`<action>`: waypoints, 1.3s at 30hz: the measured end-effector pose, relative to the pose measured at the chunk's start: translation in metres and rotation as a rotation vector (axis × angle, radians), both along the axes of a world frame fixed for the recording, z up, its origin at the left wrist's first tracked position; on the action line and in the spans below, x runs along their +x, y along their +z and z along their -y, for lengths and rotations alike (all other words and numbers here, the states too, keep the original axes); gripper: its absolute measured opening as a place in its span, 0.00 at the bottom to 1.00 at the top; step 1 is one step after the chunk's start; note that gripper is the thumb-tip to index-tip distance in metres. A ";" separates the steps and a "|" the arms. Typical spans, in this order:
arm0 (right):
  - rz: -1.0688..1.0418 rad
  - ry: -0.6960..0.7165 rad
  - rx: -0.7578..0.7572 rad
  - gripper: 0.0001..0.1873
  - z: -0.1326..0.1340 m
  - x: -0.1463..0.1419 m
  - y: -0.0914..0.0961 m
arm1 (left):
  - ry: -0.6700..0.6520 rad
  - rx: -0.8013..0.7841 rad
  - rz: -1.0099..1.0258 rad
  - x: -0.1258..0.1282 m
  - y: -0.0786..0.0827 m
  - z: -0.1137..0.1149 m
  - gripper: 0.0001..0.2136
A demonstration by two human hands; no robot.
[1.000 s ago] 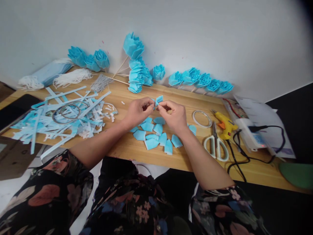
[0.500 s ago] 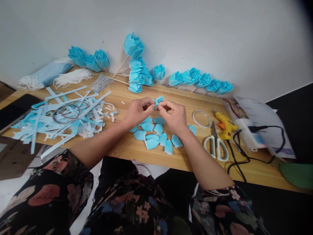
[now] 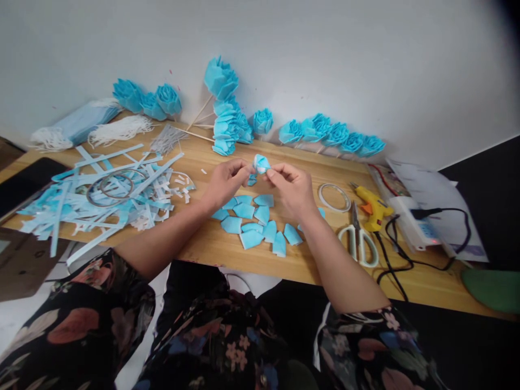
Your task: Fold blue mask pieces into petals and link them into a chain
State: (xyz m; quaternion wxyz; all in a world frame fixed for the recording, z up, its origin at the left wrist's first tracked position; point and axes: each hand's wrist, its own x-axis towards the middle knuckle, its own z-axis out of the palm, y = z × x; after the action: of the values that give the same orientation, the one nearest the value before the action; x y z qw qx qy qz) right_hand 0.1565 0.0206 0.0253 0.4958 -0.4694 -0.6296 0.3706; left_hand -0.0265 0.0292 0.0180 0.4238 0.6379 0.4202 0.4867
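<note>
A small blue fabric petal (image 3: pixel 262 161), partly white where it curls, is held up between my two hands above the desk. My right hand (image 3: pixel 296 187) pinches its lower right edge between thumb and fingers. On the other side, my left hand (image 3: pixel 227 181) has its fingers closed at the petal's left edge. A bit of blue shows just under the left fingertips; what it belongs to is unclear. Below the hands, several loose cut petals (image 3: pixel 252 238) lie spread on the wooden desk (image 3: pixel 203 245), some partly hidden by the right forearm.
Blue fabric flowers (image 3: pixel 317 127) on sticks lean along the wall. Left are fabric scraps (image 3: pixel 101 200), grey wires (image 3: pixel 167 138), face masks (image 3: pixel 87 120) and a phone (image 3: pixel 28 184). Right are a tape roll (image 3: pixel 334 197), scissors (image 3: pixel 357 241), a yellow glue gun (image 3: pixel 372 207) and a power strip (image 3: pixel 418 227).
The petal between my hands has turned and now shows a curled, partly white face. My hands have moved slightly apart, with the right shifting a little to the right.
</note>
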 end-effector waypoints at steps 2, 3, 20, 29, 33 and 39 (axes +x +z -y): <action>-0.090 0.010 -0.063 0.12 -0.002 0.001 0.000 | 0.009 -0.096 0.094 0.000 -0.001 -0.004 0.11; -0.110 0.015 -0.086 0.12 -0.003 0.002 0.000 | -0.007 -0.156 0.141 -0.001 -0.002 -0.006 0.12; 0.039 0.112 -0.105 0.14 -0.001 0.001 0.001 | -0.206 -0.237 0.152 -0.001 0.004 -0.004 0.06; -0.016 0.193 -0.162 0.13 -0.002 0.006 0.003 | -0.191 -0.207 0.154 -0.006 0.002 -0.008 0.08; 0.003 0.153 -0.141 0.12 -0.004 0.006 0.002 | -0.181 -0.197 0.145 -0.005 0.001 -0.009 0.09; 0.038 0.028 -0.053 0.11 -0.007 0.004 -0.005 | 0.134 0.041 0.112 0.000 0.002 -0.003 0.11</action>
State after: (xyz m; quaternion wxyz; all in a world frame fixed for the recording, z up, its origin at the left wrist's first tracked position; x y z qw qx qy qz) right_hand 0.1609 0.0273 0.0207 0.4659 -0.4805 -0.6354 0.3851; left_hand -0.0267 0.0325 0.0204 0.4001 0.5887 0.4275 0.5573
